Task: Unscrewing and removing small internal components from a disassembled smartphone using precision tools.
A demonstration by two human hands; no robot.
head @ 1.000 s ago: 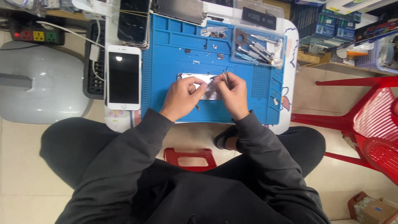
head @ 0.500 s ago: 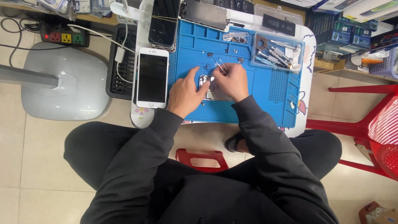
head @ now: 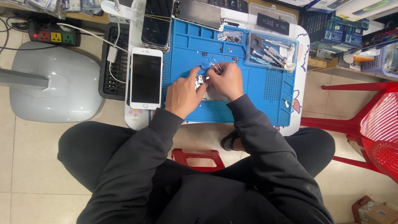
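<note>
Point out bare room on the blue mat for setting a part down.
The blue mat is bare right of the right hand, up to the perforated grid. Another strip lies below both hands. The tool tray and the part under the left hand are crowded.

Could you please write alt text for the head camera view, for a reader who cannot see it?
Seen from above, a seated person's left hand and right hand work on a small metal part on a blue mat, the right hand holding tweezers. A white phone lies left of the mat; a tool tray sits at its upper right.
</note>
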